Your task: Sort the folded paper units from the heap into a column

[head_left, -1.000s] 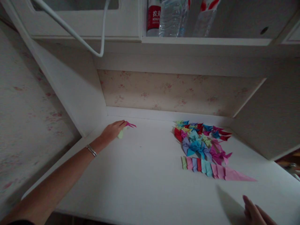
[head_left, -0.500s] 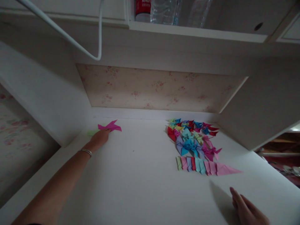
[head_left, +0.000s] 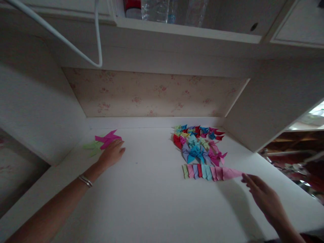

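Observation:
At the left back of the white tabletop (head_left: 152, 202), a magenta folded-paper pinwheel (head_left: 106, 137) lies partly over a light green folded-paper piece (head_left: 93, 147). My left hand (head_left: 111, 154), with a bracelet at the wrist, rests at the right edge of the pinwheel, thumb a little apart from the fingers. On the right lies a row of overlapping folded-paper pieces (head_left: 207, 172) in green, pink, lilac, red and turquoise. My right hand (head_left: 264, 194) has its fingertips together at the pointed pink end of this row. Whether they touch the table is hard to see.
Behind the row lies a cluster of colourful folded-paper pieces (head_left: 194, 152). A white cable (head_left: 98, 44) hangs at upper left. Overhead, a shelf (head_left: 189, 29) holds clear plastic bottles (head_left: 154, 11). Side panels (head_left: 283, 101) border the desk; floral wallpaper (head_left: 162, 94) backs it.
My left hand has slid right across the pinwheel, which now shows more fully with the green piece. My right hand has moved forward to the row's pink tip. The view has shifted right.

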Available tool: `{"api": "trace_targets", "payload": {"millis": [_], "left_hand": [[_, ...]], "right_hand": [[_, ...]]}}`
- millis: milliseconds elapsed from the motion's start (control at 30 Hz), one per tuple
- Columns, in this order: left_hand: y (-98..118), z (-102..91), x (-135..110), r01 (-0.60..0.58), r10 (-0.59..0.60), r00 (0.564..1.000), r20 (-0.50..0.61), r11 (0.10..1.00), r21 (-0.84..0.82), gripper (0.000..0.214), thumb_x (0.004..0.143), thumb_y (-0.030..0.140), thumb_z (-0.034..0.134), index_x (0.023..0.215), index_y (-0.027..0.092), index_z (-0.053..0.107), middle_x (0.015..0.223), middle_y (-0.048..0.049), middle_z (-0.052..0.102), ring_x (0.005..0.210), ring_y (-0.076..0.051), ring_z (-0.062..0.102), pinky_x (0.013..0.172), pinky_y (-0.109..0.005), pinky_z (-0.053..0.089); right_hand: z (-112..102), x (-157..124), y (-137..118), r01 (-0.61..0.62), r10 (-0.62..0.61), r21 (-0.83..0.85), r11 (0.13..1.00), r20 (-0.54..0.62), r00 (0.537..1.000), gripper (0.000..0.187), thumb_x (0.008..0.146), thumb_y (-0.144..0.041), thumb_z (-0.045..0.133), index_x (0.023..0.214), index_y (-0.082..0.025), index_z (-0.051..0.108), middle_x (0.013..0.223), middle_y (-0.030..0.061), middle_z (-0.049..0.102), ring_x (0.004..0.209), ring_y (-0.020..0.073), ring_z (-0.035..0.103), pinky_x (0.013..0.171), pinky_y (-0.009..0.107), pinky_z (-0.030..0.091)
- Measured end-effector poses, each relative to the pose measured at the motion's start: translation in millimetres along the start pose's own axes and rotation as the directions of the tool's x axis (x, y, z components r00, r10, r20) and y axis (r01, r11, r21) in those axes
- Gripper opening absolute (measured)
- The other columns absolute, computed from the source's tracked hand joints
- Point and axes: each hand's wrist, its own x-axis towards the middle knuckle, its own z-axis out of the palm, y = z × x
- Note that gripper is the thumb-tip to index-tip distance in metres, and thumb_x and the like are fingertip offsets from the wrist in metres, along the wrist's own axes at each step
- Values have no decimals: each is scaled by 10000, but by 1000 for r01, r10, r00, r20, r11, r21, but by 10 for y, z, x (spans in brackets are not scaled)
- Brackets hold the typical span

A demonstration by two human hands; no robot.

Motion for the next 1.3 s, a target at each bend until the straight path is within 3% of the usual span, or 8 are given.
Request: {"api": "trace_targets", "payload": {"millis": [133,233,367,533,733,967,1100,1300], "left_hand": [[890,104,-192,-158,169,984,59,974,-160,323,883,293,442,1144,174,592,1191,-75,596,1143,-191,508,1034,-301,357],[1575,203,-287,-191,240,965,106,919,-346,310,871,291,476,1131,171,596,1148,-70,614,1093,-189,529,999,-300,384],[2293,372,-266,-204,298,940,165,880,-429,334,875,334,477,1149,171,576,1152,-77,617,1092,-201,523,987,-311,377],[2792,542,-180,-232,341,922,184,866,-443,357,818,399,552,1119,209,577,1126,-84,622,1081,-245,517,950,-368,380],[2940,566,-203,-205,319,929,190,867,-454,337,808,300,562,1125,186,583,1077,-115,623,1043,-267,522,926,-397,374],[2789,487,-431,-168,323,938,128,744,-647,405,819,149,510,1214,238,523,1121,-43,628,1008,-182,553,900,-279,408],[2710,477,-573,-64,257,951,169,703,-708,345,815,152,514,1153,212,549,949,-34,645,863,-171,575,781,-258,446],[2622,365,-672,-26,241,956,170,644,-765,409,820,133,501,1222,206,531,990,-50,641,887,-169,580,814,-260,445]], "right_hand": [[35,589,97,193,-189,-15,981,131,973,505,761,-561,517,1118,-218,617,1139,146,638,886,291,662,713,379,536],[197,800,231,288,-282,28,957,306,909,484,720,-526,562,1077,-212,653,1112,133,666,929,299,653,767,381,535],[358,755,320,347,-363,112,931,370,855,433,725,-488,578,1034,-200,672,1095,128,676,912,281,663,783,358,541],[328,534,113,457,-424,4,890,377,823,368,763,-426,581,1047,-213,676,1052,118,678,913,271,654,831,381,512],[267,319,-293,479,-427,5,878,461,778,379,766,-371,610,1121,-241,634,1248,98,591,1110,275,561,977,407,411],[303,122,-536,478,-427,28,878,496,756,500,756,-412,631,1218,-233,569,1222,111,597,1107,295,543,948,412,412],[342,18,-721,485,-421,19,875,528,738,597,760,-414,620,1325,-296,465,1331,94,500,1159,295,506,960,423,393],[384,-26,-1094,536,-416,-63,842,557,719,700,732,-415,642,1377,-339,381,1423,84,380,1200,328,455,949,457,361]]}}
